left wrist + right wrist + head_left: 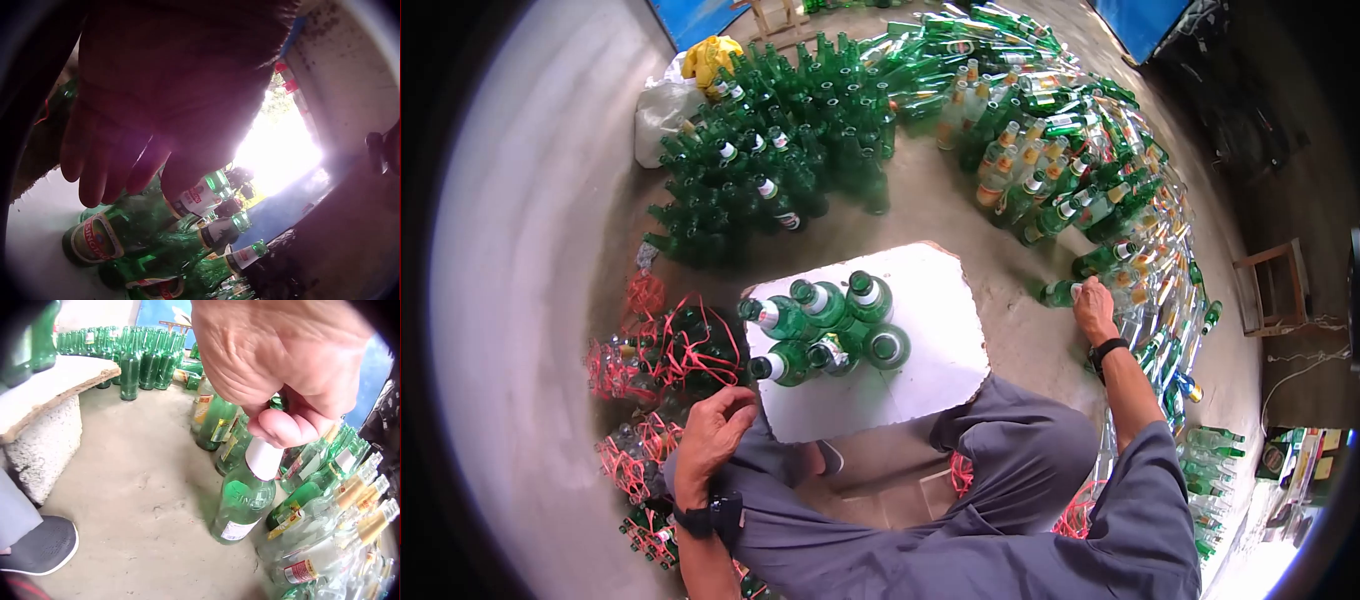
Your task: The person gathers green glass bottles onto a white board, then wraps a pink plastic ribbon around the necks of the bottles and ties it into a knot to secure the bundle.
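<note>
My right hand (1095, 308) grips a green beer bottle (245, 497) by the top of its neck. That bottle has a white neck label and stands upright over the floor at the inner edge of the bottle pile. Several green bottles (886, 346) with white neck labels stand grouped on a white board (930, 340) before my knees. Just left of the board, my left hand (712, 430) hangs with loosely bent fingers and holds nothing. In the left wrist view its fingers overlap the bottles on the board, whose red-and-green labels (97, 238) show.
Green bottles (840, 120) stand massed at the back left. A long heap of green and clear bottles (1140, 200) curves along the right. Bundles bound with pink strapping (690, 345) lie at the left. A rough white block (47, 444) supports the board.
</note>
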The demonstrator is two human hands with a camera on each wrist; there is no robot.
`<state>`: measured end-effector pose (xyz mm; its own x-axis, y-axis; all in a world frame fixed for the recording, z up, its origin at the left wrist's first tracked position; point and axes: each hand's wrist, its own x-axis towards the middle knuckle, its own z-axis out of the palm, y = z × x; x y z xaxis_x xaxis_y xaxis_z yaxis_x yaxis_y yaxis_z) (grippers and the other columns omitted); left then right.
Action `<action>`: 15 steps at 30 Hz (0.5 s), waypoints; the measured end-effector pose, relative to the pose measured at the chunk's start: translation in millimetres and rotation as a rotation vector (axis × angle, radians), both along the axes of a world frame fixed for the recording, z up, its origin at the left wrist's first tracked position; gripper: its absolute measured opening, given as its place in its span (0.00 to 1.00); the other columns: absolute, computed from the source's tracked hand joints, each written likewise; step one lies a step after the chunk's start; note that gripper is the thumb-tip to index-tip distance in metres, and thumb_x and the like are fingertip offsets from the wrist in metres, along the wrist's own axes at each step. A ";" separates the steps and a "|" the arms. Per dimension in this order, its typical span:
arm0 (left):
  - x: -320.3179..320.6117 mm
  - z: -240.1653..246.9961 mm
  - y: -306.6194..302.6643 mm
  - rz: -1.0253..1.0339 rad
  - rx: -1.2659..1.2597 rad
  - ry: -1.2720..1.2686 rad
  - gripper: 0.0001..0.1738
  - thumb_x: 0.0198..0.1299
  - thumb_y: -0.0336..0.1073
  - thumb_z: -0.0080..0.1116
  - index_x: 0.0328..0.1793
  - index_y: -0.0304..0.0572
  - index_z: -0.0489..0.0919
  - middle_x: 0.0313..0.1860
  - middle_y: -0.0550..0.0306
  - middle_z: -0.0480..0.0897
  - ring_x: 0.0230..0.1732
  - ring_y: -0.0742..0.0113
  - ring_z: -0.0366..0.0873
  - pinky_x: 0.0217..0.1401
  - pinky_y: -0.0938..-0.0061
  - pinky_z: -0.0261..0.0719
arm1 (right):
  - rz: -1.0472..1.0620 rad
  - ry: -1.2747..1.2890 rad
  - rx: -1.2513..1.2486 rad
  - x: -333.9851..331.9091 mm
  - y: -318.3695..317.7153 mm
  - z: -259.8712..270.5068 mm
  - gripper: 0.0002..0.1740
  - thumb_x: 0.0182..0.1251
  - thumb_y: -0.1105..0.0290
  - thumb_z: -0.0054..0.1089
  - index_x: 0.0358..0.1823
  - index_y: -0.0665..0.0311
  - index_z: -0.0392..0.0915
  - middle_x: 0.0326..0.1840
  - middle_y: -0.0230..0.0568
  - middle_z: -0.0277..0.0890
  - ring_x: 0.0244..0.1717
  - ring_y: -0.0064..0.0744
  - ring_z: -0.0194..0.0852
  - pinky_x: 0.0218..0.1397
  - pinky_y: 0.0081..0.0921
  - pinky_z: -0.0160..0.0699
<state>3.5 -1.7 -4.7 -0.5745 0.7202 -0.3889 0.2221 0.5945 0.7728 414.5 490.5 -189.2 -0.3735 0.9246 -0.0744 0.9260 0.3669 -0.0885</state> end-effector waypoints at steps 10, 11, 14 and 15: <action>2.6 10.7 -6.6 -0.051 0.016 0.051 0.16 0.62 0.35 0.63 0.50 0.28 0.82 0.39 0.45 0.88 0.42 0.63 0.87 0.47 0.71 0.82 | 0.169 0.017 0.033 -30.1 -60.1 114.3 0.18 0.64 0.61 0.65 0.33 0.73 0.77 0.33 0.64 0.81 0.39 0.63 0.82 0.44 0.49 0.80; 3.2 11.4 -7.7 -0.063 0.025 0.063 0.17 0.62 0.36 0.63 0.51 0.28 0.82 0.39 0.45 0.87 0.42 0.63 0.86 0.47 0.71 0.82 | 0.203 0.028 0.034 -34.0 -67.9 131.8 0.17 0.64 0.62 0.66 0.32 0.73 0.77 0.32 0.64 0.80 0.38 0.64 0.81 0.43 0.49 0.80; 1.1 7.3 -11.7 -0.079 0.041 0.067 0.17 0.63 0.36 0.63 0.51 0.29 0.82 0.39 0.45 0.87 0.42 0.63 0.86 0.47 0.70 0.82 | 0.278 0.059 0.063 -49.4 -100.2 191.7 0.17 0.63 0.64 0.67 0.31 0.74 0.76 0.29 0.64 0.78 0.37 0.65 0.79 0.41 0.51 0.77; 1.1 6.2 -13.3 -0.080 0.052 0.072 0.17 0.63 0.36 0.63 0.51 0.29 0.82 0.39 0.45 0.87 0.41 0.63 0.86 0.47 0.70 0.82 | 0.311 0.093 0.040 -53.5 -108.9 206.6 0.16 0.63 0.65 0.67 0.31 0.74 0.76 0.28 0.64 0.78 0.36 0.65 0.79 0.40 0.50 0.76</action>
